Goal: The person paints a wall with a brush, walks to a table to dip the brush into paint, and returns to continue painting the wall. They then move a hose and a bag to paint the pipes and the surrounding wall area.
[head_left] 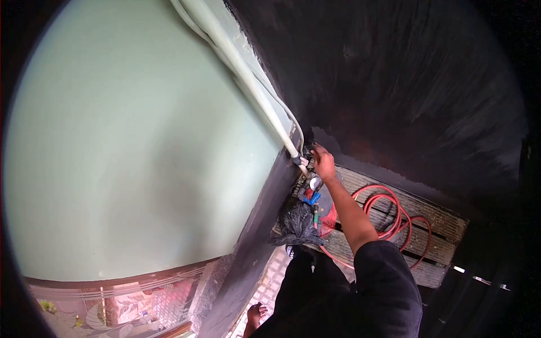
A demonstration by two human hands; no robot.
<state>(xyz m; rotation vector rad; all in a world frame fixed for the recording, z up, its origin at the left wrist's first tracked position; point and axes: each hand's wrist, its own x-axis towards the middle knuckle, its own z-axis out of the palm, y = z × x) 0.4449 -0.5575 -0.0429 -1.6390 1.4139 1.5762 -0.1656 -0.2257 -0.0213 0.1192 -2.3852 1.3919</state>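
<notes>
My right hand (324,162) reaches into the corner beside the lower end of a white pipe (261,98). Its fingers are apart and bent towards the pipe and some dark plastic; no held thing shows in them. Just below that hand sit a round white-faced gauge (315,183) and a fitting with a blue handle (311,198). A green-and-red piece (316,218) hangs below them. Black plastic bag (300,224) material lies beside these parts. My left hand (257,311) hangs low at my side, fingers loosely curled and apart, with nothing visible in it.
A coiled red hose (401,217) lies on a slatted wooden platform (437,248). Pale green wall (135,141) rises on the left, a black wall (394,84) on the right. A patterned window (141,304) shows at lower left, and paving (274,270) lies below.
</notes>
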